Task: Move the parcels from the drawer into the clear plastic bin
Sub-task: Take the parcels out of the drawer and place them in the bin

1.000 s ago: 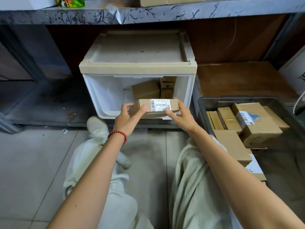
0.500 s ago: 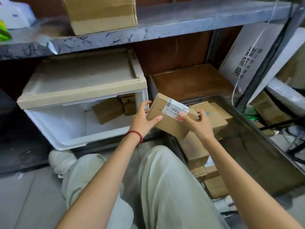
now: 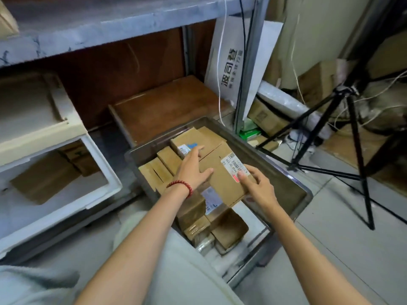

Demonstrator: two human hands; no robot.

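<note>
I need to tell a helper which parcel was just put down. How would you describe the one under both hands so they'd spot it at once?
Find the clear plastic bin on the floor right of the white drawer. The flat parcel lies on top of the other boxes there, the left hand and right hand on it. Only its white label has a red patch.

A black tripod (image 3: pixel 343 128) stands on the tiled floor (image 3: pixel 330 249) at right, cables (image 3: pixel 222 62) hanging near a white printed board (image 3: pixel 231 69). A brown wooden panel (image 3: pixel 165 106) lies under the grey shelf (image 3: pixel 99 25).
</note>
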